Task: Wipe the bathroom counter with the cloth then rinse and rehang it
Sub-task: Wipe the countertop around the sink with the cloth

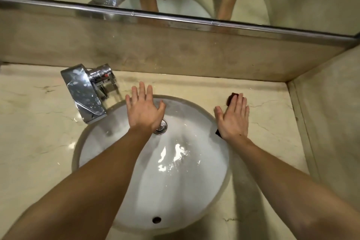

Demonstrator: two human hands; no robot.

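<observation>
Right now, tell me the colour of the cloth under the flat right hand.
Dark brown, nearly black, cloth peeking beyond the right hand; head view.

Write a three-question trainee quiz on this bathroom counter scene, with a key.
1. True or false: the right hand lies flat on a dark cloth on the counter.
2. Where is the left hand? A) gripping the faucet B) spread open over the far rim of the sink C) holding the cloth
3. Fill in: the faucet stands to the ____ of the basin.

Key:
1. True; only dark edges of the cloth show past the fingertips and the heel of the hand.
2. B
3. left
</observation>
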